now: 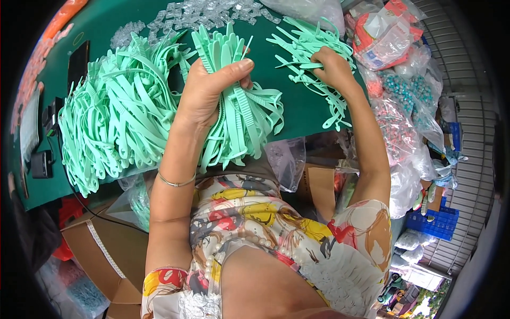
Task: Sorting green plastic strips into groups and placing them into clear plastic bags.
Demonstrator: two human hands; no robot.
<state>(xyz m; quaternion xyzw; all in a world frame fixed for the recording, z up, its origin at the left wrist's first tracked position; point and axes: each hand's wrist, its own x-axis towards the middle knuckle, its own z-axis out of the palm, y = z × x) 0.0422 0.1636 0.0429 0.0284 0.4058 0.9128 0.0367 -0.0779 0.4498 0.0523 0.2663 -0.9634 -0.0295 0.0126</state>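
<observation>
My left hand (210, 90) is closed around a thick bunch of mint-green ridged plastic straps (239, 122), thumb across the front. The straps fan out above the fist and hang down below it toward the table's front edge. Over on the right, my right hand (333, 68) reaches into a smaller loose heap of the same straps (319, 45), its fingers curled and pinched on a strap there; its fingertips are partly hidden. To the left of my left hand lies a big pile of mint-green straps (119, 111), reaching over the front edge.
Small clear plastic pieces (199, 18) are scattered at the back of the green table (295, 109). A black phone (78, 64) lies at the left. Clear bags of coloured parts (396, 106) crowd the right side. Cardboard boxes (106, 244) stand below the table.
</observation>
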